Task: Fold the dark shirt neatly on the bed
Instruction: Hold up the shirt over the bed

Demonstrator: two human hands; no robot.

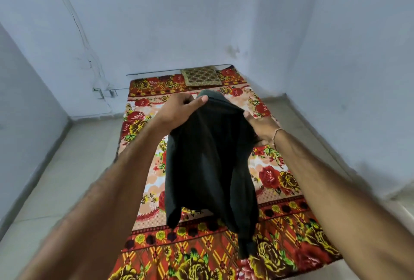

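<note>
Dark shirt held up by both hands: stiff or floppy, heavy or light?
Likely floppy: the dark shirt hangs in loose folds below the left hand and right hand. Probably light: each grip is only a pinch. Its trailing end sags toward the bed.

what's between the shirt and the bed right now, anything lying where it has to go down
Nothing visible. The dark shirt hangs from the left hand and right hand above the floral bedspread, which looks bare beneath it. The only other item, a patterned pillow, sits at the far end, clear of the shirt.
</note>
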